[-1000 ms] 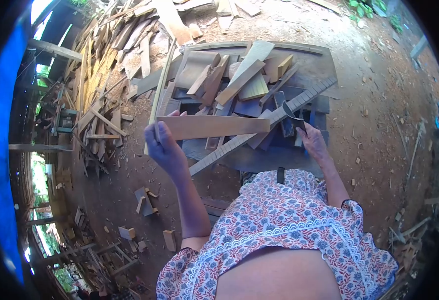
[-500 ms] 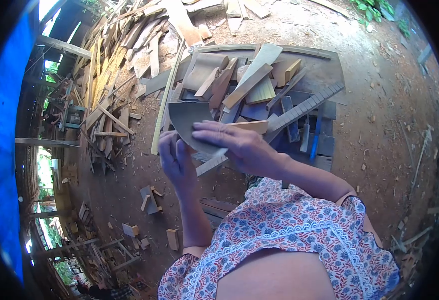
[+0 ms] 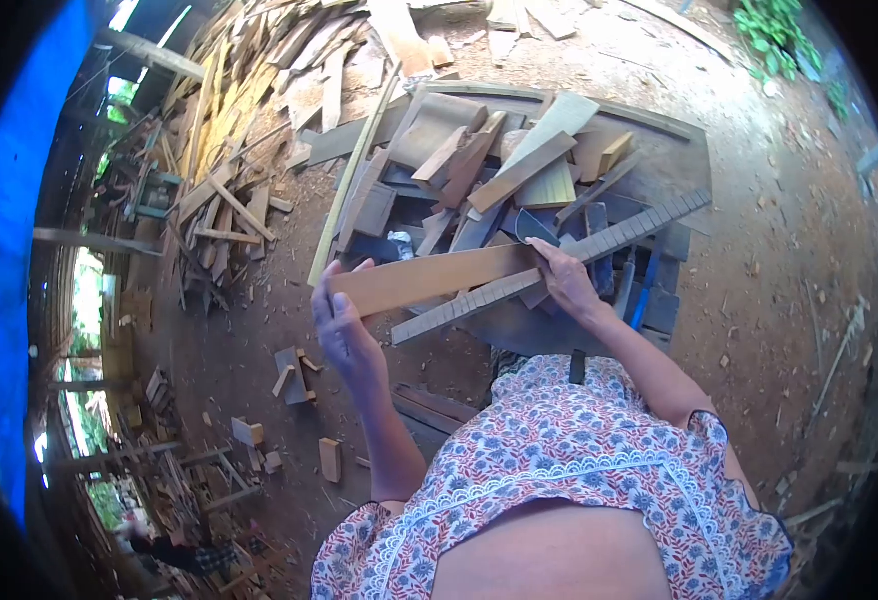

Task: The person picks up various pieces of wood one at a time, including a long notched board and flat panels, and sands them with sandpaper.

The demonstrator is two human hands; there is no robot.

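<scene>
My left hand [image 3: 342, 325] closes around one end of a flat wooden board [image 3: 434, 277], held level above the pile of offcuts [image 3: 499, 160]. My right hand [image 3: 566, 282] grips its other end, fingers curled over.

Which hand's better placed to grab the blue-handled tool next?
Right. The right hand grips the plank's end nearest the blue-handled tool; the left hand grips the far end.

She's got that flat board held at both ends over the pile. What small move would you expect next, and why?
Probably a slight turn of the wooden board to check its faces: the left hand and right hand each grip one end, holding it clear above the woodpile.
</scene>
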